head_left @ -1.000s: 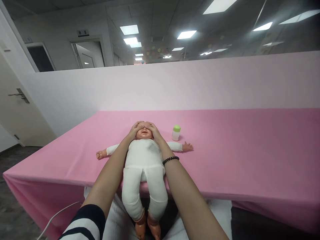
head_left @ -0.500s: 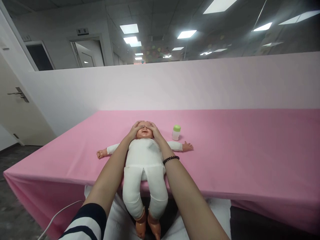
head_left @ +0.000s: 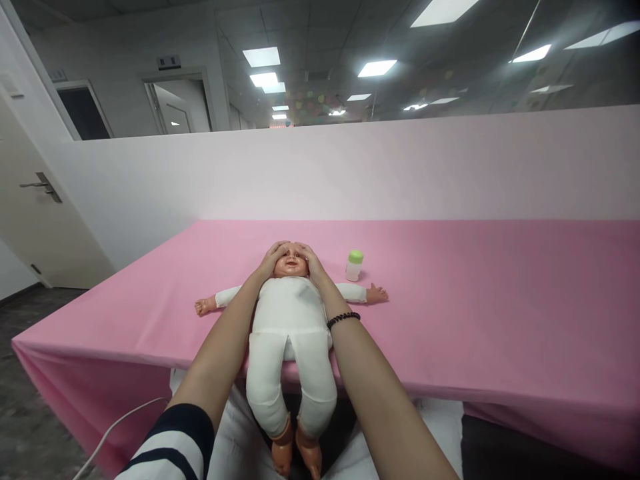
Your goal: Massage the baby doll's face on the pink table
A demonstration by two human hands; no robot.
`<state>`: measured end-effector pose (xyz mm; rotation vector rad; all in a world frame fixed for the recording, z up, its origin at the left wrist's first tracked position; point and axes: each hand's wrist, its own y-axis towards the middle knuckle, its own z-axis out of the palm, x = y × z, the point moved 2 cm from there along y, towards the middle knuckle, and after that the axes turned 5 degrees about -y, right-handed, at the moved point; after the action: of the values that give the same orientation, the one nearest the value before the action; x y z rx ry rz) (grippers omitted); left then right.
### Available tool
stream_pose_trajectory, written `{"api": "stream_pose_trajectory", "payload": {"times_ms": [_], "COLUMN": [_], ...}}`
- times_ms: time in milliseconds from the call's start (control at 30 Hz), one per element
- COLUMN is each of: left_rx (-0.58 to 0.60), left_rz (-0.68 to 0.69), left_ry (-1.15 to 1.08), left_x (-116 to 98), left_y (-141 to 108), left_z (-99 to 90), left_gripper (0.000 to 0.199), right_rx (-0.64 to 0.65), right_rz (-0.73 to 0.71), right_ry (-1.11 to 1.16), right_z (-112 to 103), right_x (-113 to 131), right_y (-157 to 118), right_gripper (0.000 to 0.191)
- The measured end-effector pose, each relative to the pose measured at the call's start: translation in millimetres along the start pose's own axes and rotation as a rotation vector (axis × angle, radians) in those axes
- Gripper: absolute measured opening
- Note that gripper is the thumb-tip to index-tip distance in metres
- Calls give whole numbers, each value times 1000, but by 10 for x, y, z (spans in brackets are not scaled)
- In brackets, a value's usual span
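Two hands are in contact with one doll [head_left: 287,307], which lies on its back along the near edge of a worktop [head_left: 475,287] covered in pink cloth. The left hand [head_left: 274,257] is laid along the left side of the doll's head [head_left: 291,268], and the right hand [head_left: 312,259] along the right side; both are spread rather than closed, with fingers reaching up over the forehead. Their fingertips lie near each other at the top, a narrow strip of forehead showing between. Mouth and chin of the doll are uncovered. Its body is dressed in white; its arms extend left and right on the cloth, and its legs hang past the near edge, the brown feet lowest. To the right of the head, beyond the doll's right-hand arm in the scene, a small bottle [head_left: 354,267] with a green cap stands upright, clear of the hands. A dark coiled band [head_left: 343,320] encircles the right wrist; a striped sleeve [head_left: 175,440] covers part of the left arm. At near left, a pale cable [head_left: 120,423] runs beside the hanging cloth. A white wall [head_left: 320,173] borders the far side; a door [head_left: 45,233] stands at far left.
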<state>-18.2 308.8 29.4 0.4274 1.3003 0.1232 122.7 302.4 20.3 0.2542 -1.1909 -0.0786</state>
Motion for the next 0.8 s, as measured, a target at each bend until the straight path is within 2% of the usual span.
{"api": "stream_pose_trajectory", "payload": {"times_ms": [200,433,800], "left_rx": [13,15,-28], "left_rz": [-35,-39,12], "left_ry": [16,29,39], "left_x": [-44,-82,74], "left_y": [-33,-49,98], "left_z": [-2,16,-54], "left_gripper": [53,51,36], "right_rx": [-7,-9,-19], "right_rz": [-20,8,44], "right_ry": [-73,-67,31], "right_z": [5,10,-3], "right_x": [73,70,-10], "right_y": [-80,-77,4], "right_gripper": [44,46,42]}}
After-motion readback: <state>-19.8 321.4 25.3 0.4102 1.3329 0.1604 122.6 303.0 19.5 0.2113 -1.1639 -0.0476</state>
